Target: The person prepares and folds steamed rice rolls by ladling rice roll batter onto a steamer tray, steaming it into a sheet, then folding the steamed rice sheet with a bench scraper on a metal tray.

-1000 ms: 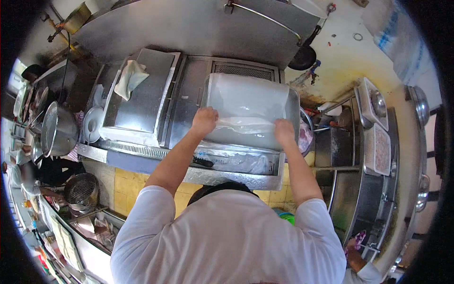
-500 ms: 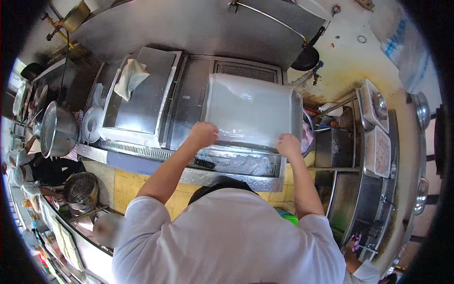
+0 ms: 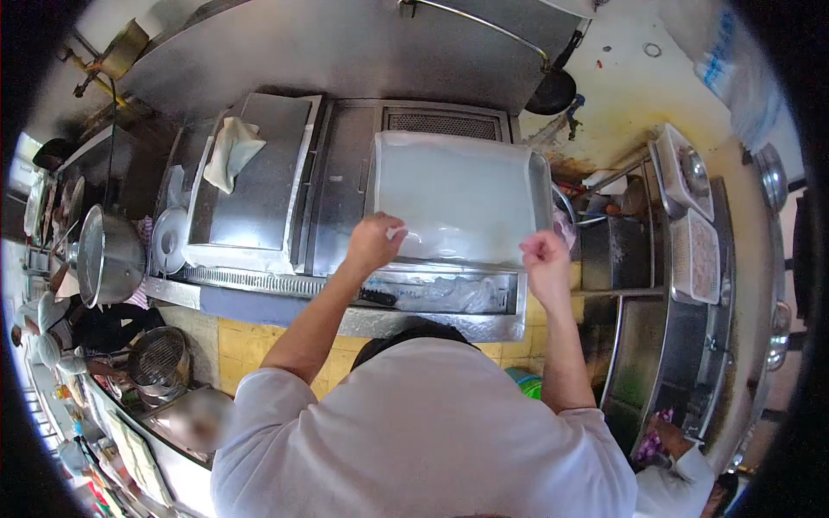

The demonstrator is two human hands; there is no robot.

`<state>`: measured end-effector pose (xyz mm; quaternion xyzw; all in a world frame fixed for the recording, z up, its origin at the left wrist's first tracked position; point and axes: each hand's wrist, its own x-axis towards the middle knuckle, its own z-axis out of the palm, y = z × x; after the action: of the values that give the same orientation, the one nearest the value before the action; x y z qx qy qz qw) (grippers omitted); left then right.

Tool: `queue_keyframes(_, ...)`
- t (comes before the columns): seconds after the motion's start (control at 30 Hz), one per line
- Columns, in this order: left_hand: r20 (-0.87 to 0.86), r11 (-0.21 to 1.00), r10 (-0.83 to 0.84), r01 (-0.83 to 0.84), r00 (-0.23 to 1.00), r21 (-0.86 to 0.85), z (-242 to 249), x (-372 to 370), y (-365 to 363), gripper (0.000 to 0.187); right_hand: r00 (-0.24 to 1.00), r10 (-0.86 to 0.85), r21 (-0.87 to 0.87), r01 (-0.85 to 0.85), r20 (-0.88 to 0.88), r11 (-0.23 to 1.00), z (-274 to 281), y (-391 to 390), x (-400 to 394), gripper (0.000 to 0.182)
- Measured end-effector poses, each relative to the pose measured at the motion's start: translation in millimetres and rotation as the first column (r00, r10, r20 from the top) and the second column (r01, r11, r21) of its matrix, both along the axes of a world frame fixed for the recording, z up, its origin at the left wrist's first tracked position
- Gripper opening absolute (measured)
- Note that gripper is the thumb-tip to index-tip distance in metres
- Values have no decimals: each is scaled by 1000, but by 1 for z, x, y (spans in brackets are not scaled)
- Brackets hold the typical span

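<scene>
A large rectangular metal tray (image 3: pixel 541 186) lies on the steel counter, lined or covered by a pale, translucent sheet (image 3: pixel 458 194) with a glossy patch along its near edge. My left hand (image 3: pixel 373 244) is at the near left corner of the tray, its fingers bent, with a gap between thumb and fingertips. Over the near right corner is my right hand (image 3: pixel 547 256), its fingers curled in and no object visible in them. The sheet lies nearly flat beneath and between both hands.
Left of the tray, a folded cloth (image 3: pixel 231 155) rests on a steel lid (image 3: pixel 259 203). A black-handled tool (image 3: pixel 376 298) and clear plastic (image 3: pixel 445 295) lie in the front trough. White baskets (image 3: pixel 693 259) stand at right. Co-workers are at far left and lower right.
Both hands have risen slightly off the sheet's near corners, the right one turning its fingers upward. The view has shifted slightly. At lower right, the co-worker's hand with a purple-and-white cloth shows more.
</scene>
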<state>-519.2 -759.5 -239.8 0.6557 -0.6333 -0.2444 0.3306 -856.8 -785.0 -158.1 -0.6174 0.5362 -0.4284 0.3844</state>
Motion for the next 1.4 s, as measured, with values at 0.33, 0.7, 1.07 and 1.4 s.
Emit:
queue_keyframes(0.33, 378, 996, 64, -85, 924, 39, -16, 68, -192, 23, 946, -14, 296, -87, 325, 951, 58, 49, 7, 30)
queue_keyframes(0.7, 450, 955, -26, -111, 893, 276, -48, 82, -276, 44, -316, 494, -536, -740, 810, 406, 238, 78, 12, 5)
queue_keyframes(1.07, 375, 957, -32, -79, 926, 279, -49, 74, -276, 46, -322, 527, -579, -682, 786, 447, 251, 102, 2, 18)
queue_keyframes(1.4, 456, 937, -106, -65, 884, 344, -46, 70, -283, 48, -311, 391, -469, -776, 866, 421, 256, 126, -21, 18)
